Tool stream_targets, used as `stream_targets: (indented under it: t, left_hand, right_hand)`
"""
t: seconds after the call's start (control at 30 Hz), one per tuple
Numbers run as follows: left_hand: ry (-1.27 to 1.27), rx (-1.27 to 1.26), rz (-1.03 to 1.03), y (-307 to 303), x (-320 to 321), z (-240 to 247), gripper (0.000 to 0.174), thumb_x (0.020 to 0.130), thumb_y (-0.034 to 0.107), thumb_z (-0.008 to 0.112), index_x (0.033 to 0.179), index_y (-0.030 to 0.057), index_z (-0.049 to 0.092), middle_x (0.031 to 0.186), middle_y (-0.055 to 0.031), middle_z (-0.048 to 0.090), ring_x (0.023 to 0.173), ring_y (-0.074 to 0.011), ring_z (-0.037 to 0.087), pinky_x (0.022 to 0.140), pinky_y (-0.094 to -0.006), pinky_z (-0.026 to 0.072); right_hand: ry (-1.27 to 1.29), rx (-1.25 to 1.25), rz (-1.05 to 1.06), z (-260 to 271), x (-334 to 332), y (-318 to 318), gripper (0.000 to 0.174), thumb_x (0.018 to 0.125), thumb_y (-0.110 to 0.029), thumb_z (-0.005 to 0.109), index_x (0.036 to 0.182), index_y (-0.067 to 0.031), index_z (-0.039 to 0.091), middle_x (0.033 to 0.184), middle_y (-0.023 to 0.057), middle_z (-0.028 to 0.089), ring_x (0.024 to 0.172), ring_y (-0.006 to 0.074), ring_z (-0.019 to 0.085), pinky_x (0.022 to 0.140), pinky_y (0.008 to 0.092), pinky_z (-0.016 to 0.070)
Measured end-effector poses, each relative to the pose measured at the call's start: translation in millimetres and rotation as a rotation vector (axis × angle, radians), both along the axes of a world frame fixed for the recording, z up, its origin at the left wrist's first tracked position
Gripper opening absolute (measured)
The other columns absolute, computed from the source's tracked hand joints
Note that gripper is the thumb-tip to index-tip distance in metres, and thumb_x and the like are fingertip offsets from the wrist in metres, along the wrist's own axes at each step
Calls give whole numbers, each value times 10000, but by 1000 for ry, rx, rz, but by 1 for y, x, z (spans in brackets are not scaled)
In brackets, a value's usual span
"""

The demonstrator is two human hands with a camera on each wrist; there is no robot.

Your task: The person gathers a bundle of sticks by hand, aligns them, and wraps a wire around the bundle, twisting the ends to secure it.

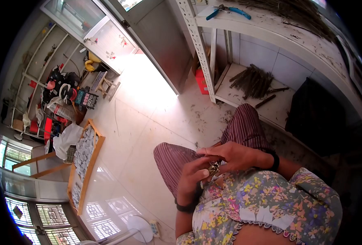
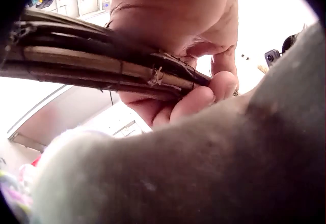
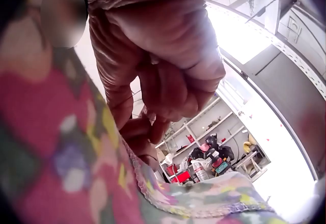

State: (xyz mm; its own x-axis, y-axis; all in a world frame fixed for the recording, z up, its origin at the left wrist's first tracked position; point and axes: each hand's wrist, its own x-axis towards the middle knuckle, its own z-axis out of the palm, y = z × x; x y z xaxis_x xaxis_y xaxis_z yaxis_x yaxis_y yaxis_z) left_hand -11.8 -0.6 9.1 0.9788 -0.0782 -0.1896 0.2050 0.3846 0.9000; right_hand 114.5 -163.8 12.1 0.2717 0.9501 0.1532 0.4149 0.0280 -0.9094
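In the left wrist view, a bundle of thin brown dry stems point(image 2: 102, 63) runs through my left hand point(image 2: 173, 35), whose fingers curl round it. The same left hand point(image 1: 192, 179) shows in the head view, above the lap, with a short stretch of the bundle point(image 1: 214, 166) beside its thumb. Right against it is my right hand point(image 1: 240, 156), fingers bent over the far side of the bundle. In the right wrist view the right hand point(image 3: 158, 56) has curled fingers; what lies between them is hidden, so I cannot tell what it grips.
A white metal shelf point(image 1: 267, 28) stands at the right, bearing blue-handled pliers point(image 1: 229, 12) and long dry stems point(image 1: 287, 10). Short cut sticks point(image 1: 252, 81) lie on its lower board point(image 1: 234, 96), near a black bag point(image 1: 316, 118). A wooden-framed tray point(image 1: 97, 151) is at the left.
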Motion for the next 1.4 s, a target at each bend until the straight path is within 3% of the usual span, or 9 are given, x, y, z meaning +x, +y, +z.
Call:
stream_targets:
  t: [0.03, 0.13, 0.33, 0.63, 0.73, 0.93, 1.03, 1.13, 1.4]
  left_hand:
    - [23, 2, -11, 0, 0, 1, 563, 754, 290, 626, 1162, -91, 557, 753, -32, 590, 594, -84, 486, 519, -205, 333]
    - [4, -56, -70, 4, -1, -7, 432, 790, 190, 588, 1144, -52, 541, 772, -35, 559, 642, -90, 496, 542, -204, 348]
    - [-73, -197, 22, 2, -4, -16, 242, 815, 117, 606, 1017, 39, 497, 849, -55, 584, 666, -97, 530, 546, -196, 378]
    - [-58, -166, 4, 7, 0, -12, 439, 769, 202, 676, 1103, -17, 495, 857, -85, 612, 625, -113, 557, 512, -191, 395]
    - [3, -153, -63, 8, -2, -8, 449, 755, 223, 719, 1066, -37, 527, 689, -81, 609, 522, -111, 539, 465, -203, 384]
    - [18, -204, -139, 11, -2, -19, 297, 777, 153, 682, 982, 17, 515, 750, -59, 590, 603, -120, 566, 504, -197, 403]
    - [-19, -295, -21, 6, 0, -20, 232, 787, 96, 679, 876, 61, 468, 743, -55, 579, 605, -125, 571, 499, -210, 423]
    - [-69, -215, 157, 2, 1, -23, 281, 787, 145, 711, 835, 87, 441, 679, -98, 593, 512, -129, 537, 457, -223, 420]
    - [-47, 19, 407, 0, 0, -18, 194, 842, 22, 623, 827, 74, 437, 740, -60, 581, 615, -106, 564, 516, -212, 451]
  right_hand:
    - [-44, 37, 1, -5, -1, 1, 730, 751, -214, 745, 1367, -19, 405, 1020, 206, 637, 897, 290, 654, 788, 335, 495]
    - [-96, 28, 14, -5, -2, 1, 732, 755, -221, 744, 1368, -15, 401, 1015, 197, 640, 902, 301, 655, 790, 337, 497]
    - [-30, -53, 2, 4, -2, 0, 724, 780, -220, 725, 1382, -18, 378, 999, 209, 635, 894, 324, 653, 784, 346, 496]
    - [-94, -15, -20, 4, -3, 4, 733, 785, -199, 710, 1404, -39, 352, 931, 209, 642, 829, 327, 661, 733, 363, 507]
    - [-127, -82, 10, 1, -1, 6, 688, 795, -168, 686, 1398, -64, 371, 903, 202, 642, 799, 336, 658, 696, 370, 512]
    - [-289, -58, -25, -12, -2, 9, 604, 815, -115, 628, 1376, -90, 403, 864, 192, 641, 760, 354, 650, 644, 388, 517]
    - [-299, -11, -86, -16, -1, 9, 588, 823, -104, 612, 1373, -86, 403, 871, 192, 644, 765, 357, 650, 633, 392, 521]
    - [-373, -72, -116, -12, -2, 8, 593, 834, -94, 594, 1387, -81, 380, 904, 182, 648, 767, 357, 652, 629, 395, 526]
    - [-295, 44, -290, -15, -3, 7, 647, 831, -58, 583, 1422, -70, 320, 968, 144, 644, 726, 337, 649, 593, 375, 532]
